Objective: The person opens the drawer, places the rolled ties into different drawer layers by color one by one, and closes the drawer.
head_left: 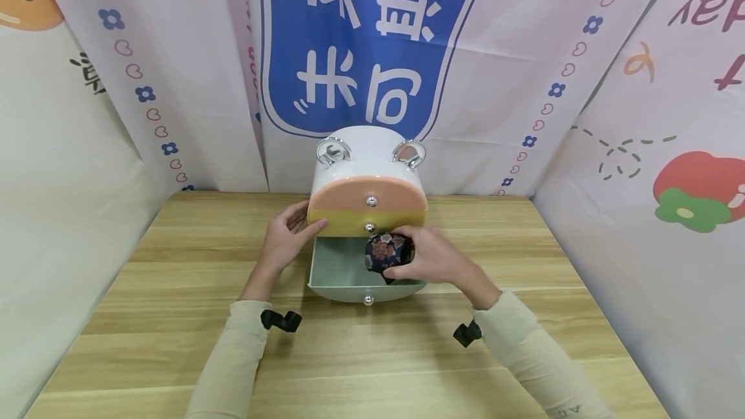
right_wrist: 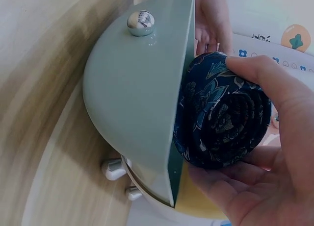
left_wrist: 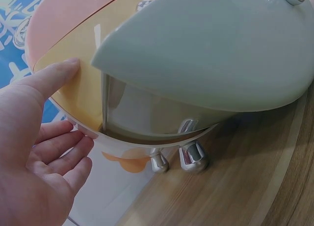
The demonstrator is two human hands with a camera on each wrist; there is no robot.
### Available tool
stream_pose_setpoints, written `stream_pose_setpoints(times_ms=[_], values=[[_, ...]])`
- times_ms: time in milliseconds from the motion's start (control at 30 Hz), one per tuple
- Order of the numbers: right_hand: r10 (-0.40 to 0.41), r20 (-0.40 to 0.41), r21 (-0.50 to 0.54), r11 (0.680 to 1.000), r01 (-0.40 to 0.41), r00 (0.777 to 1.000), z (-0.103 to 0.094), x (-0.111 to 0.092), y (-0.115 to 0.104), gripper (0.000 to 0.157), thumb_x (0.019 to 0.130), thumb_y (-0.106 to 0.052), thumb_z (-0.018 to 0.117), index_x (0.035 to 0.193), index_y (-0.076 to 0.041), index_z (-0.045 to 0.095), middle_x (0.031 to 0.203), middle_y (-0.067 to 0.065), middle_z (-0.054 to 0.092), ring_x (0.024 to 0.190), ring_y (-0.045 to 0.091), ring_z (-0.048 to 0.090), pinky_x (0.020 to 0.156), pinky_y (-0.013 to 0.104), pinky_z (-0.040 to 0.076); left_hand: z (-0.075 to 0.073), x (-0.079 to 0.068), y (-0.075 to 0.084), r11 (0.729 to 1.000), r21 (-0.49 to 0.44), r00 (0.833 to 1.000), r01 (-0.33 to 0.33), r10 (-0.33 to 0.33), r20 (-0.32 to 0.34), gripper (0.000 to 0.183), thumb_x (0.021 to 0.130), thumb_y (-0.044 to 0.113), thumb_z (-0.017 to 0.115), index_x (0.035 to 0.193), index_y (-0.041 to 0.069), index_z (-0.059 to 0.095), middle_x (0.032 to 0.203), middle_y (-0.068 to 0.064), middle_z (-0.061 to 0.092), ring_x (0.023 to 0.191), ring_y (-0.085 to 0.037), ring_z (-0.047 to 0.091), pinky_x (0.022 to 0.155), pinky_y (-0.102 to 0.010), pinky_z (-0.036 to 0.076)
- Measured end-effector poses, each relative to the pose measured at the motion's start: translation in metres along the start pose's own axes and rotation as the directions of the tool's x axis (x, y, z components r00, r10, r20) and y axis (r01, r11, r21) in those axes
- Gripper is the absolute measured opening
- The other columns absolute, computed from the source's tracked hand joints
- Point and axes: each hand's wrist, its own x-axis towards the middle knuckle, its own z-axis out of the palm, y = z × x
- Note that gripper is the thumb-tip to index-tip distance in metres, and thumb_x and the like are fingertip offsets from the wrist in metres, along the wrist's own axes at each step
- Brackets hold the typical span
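A rolled-up dark blue floral necktie [head_left: 381, 252] is held in my right hand [head_left: 432, 256], thumb on one side and fingers on the other. The roll sits over the pulled-out mint green bottom drawer [head_left: 337, 291], and its spiral end [right_wrist: 230, 123] shows in the right wrist view. This drawer belongs to a small rounded cabinet [head_left: 372, 150] with a white body. My left hand [head_left: 284, 238] rests at the cabinet's left side, its thumb straight against the yellow middle drawer [left_wrist: 83, 91] and the other fingers loosely bent by the casing's edge.
Above the yellow drawer is a pushed-in pink top drawer [head_left: 343, 194]. Each drawer front has a round silver knob [head_left: 368, 299]. Two silver rings stand on the cabinet top. Silver feet [left_wrist: 192, 156] lift it off the wooden table [head_left: 372, 361]. Printed cloth [head_left: 192, 83] hangs close behind.
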Motion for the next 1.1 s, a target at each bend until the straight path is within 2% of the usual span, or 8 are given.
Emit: stream_pose_setpoints(times_ms=[200,400,733,1100], values=[[-0.012,-0.005,-0.025,1.0,0.012,1.0,0.012,0.006,0.003,0.075,0.077,-0.046,0.09,0.138,-0.011,0.065,0.123,0.003,0.073,0.107,0.017,0.068,0.098,0.04,0.062,0.001,0.0,-0.001,1.0,-0.004,1.0,0.002,-0.002,0.003,0.08,0.09,0.044,0.084,0.154,0.01,0.052,0.162,-0.011,0.05,0.153,-0.028,0.046,0.13,-0.04,0.039],[-0.045,0.0,-0.005,0.999,0.045,0.999,0.021,0.011,0.003,0.072,0.077,-0.041,0.091,0.137,-0.009,0.066,0.125,0.004,0.072,0.112,0.019,0.066,0.103,0.041,0.059,0.001,0.001,-0.001,1.0,-0.003,1.0,0.002,-0.002,-0.001,0.079,0.09,0.043,0.085,0.154,0.01,0.052,0.162,-0.012,0.05,0.153,-0.029,0.046,0.13,-0.042,0.039],[-0.037,0.034,0.008,0.999,0.037,0.999,0.034,0.02,0.004,0.073,0.078,-0.041,0.092,0.138,-0.009,0.065,0.125,0.006,0.071,0.112,0.02,0.066,0.104,0.041,0.06,0.001,0.001,-0.001,1.0,0.002,1.0,-0.004,0.004,-0.015,0.079,0.09,0.043,0.085,0.153,0.01,0.053,0.161,-0.014,0.052,0.151,-0.03,0.048,0.129,-0.042,0.041],[-0.011,0.072,-0.002,1.0,0.011,0.997,0.046,0.029,0.007,0.082,0.08,-0.045,0.091,0.145,-0.006,0.061,0.142,0.011,0.067,0.133,0.027,0.061,0.117,0.047,0.053,0.002,0.0,0.0,1.0,-0.004,1.0,-0.009,0.009,-0.014,0.08,0.09,0.043,0.085,0.154,0.009,0.052,0.161,-0.014,0.052,0.151,-0.029,0.049,0.128,-0.04,0.042]])
